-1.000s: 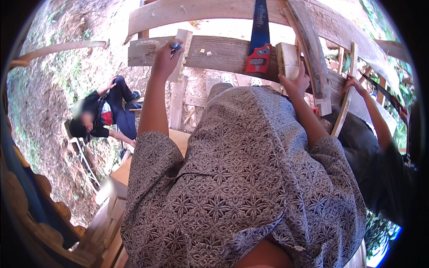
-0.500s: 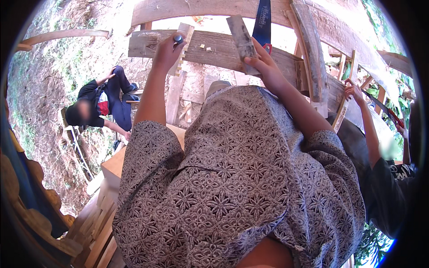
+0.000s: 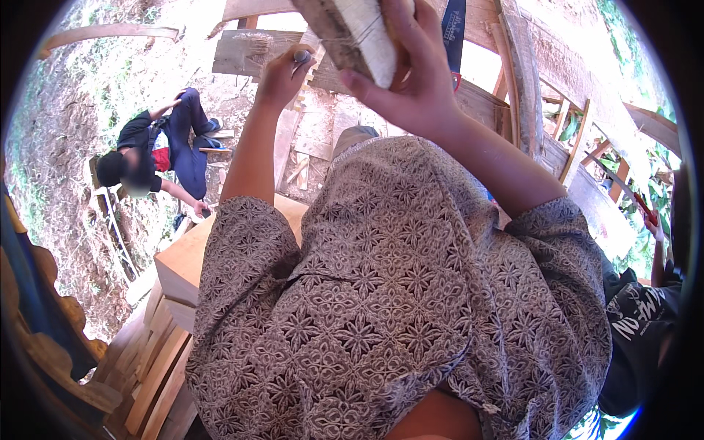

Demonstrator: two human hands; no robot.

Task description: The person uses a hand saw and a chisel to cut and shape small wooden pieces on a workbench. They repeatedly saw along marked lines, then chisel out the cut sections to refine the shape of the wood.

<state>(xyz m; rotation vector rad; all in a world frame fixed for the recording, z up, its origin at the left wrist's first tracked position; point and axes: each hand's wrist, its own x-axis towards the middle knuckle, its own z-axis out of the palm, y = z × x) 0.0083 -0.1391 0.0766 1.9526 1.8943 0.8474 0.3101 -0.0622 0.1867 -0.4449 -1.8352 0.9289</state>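
My left hand (image 3: 279, 77) is closed round an upright chisel (image 3: 301, 56); its round grey butt shows above the fist, and its blade is hidden. Beneath that fist a light wooden strip with notches along one edge (image 3: 299, 99) lies on a weathered plank (image 3: 242, 55). My right hand (image 3: 422, 81) grips a rough wooden block (image 3: 348, 37), raised close to the camera, to the right of the chisel and apart from it. Behind the right hand a saw with a dark blue blade (image 3: 454, 40) is partly covered.
One person (image 3: 165, 150) sits on the left. On the right another person, in a dark shirt (image 3: 634, 308), has a hand near a red-handled saw (image 3: 645, 213). A large wooden block (image 3: 180, 257) and stacked boards (image 3: 158, 381) lie lower left. Upright timbers (image 3: 524, 81) stand right.
My right hand has lifted the wooden block up toward the camera and slightly left. My left hand stays almost in place on the chisel. The right-hand person's nearer arm has gone from view.
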